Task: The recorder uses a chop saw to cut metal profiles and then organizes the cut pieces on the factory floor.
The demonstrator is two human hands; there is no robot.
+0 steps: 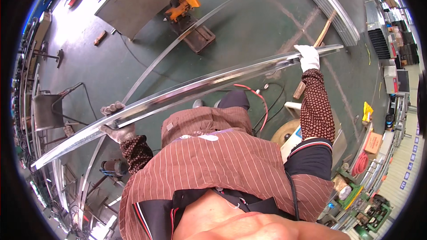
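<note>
A long, shiny metal channel point(200, 85) stretches across in front of my body, from the lower left up to the right. My left hand point(119, 132), in a greyish work glove, is closed around it toward its left end, with fingers on the far side and the thumb on the near side. Near the right end, my right hand point(308, 58), in a white glove, grips the channel from above; its thumb side is partly hidden. The channel is held up off the floor, in front of my brown striped apron point(213, 160).
An orange cut-off saw point(183, 5) stands ahead, with a long thin metal strip point(151, 67) lying by it. Stacked metal profiles point(331, 6) lie at far right. A red hose point(262, 102), a stool-like metal seat point(48, 112) and a motor point(113, 167) are nearby.
</note>
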